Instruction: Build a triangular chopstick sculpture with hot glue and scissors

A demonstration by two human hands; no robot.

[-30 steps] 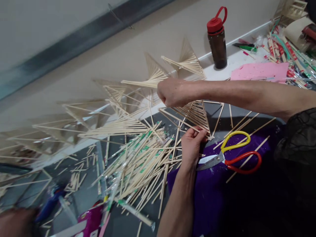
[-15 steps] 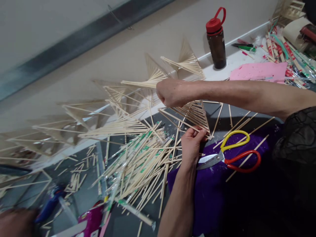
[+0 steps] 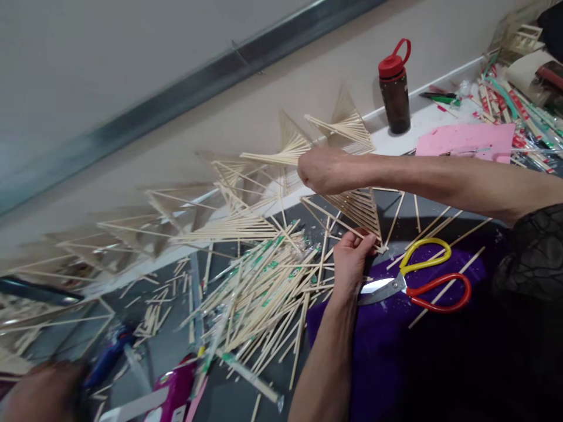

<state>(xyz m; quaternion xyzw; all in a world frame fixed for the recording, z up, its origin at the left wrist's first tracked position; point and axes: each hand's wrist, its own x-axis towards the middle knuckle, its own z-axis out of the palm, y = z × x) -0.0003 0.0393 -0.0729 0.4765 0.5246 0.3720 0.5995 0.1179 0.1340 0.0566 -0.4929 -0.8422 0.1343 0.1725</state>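
With thumb and fingers pinched, my left hand point(image 3: 349, 258) grips the lower corner of a bamboo-stick frame point(image 3: 355, 210), whose sticks are laid side by side in a twisted fan. Above it, my right hand point(image 3: 323, 170) is closed at the frame's upper part; its fingertips are hidden, so what it pinches does not show. Scissors point(image 3: 398, 284) with one yellow and one red handle lie beside my left wrist, on purple cloth point(image 3: 378, 340). A heap of loose sticks point(image 3: 259, 299), some in clear wrappers, spreads left of my left hand.
Several finished stick frames point(image 3: 347, 129) stand along the wall. A dark bottle point(image 3: 394, 97) with a red cap is behind my right arm, near pink foam point(image 3: 466, 140). At lower left, another person's blurred hand point(image 3: 44, 390) is near a blue glue gun point(image 3: 108, 354) and a magenta packet point(image 3: 176, 384).
The whole view has shifted, so things appear lower and further right. Both my hands keep their places on the frame. The other person's hand shows slightly more.
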